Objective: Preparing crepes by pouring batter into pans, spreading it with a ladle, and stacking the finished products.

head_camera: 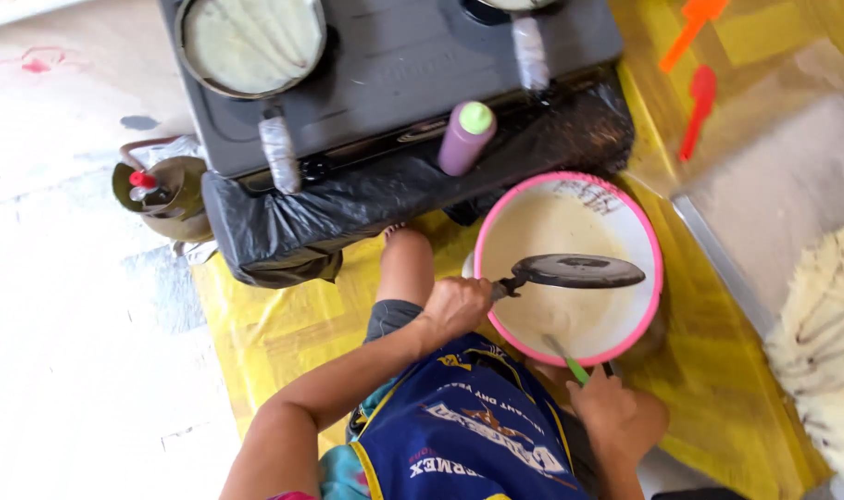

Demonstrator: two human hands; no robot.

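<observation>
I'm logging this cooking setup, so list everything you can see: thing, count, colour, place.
stove: one, dark grey, top centre, on black plastic sheeting
pans on the stove: two; left pan holds a pale round crepe, right one mostly out of view
bottle: one, purple with green cap, front of stove
gas canister: one, olive, left of stove
bowl: one, pink rim, pale batter inside, centre right
flat pan: one, black, over the bowl
green-handled utensil: one, dipping into the batter
spatulas: two, orange and red, top right
mat: yellow, underneath
left hand: grips the flat pan's handle
right hand: holds the green-handled utensil
</observation>
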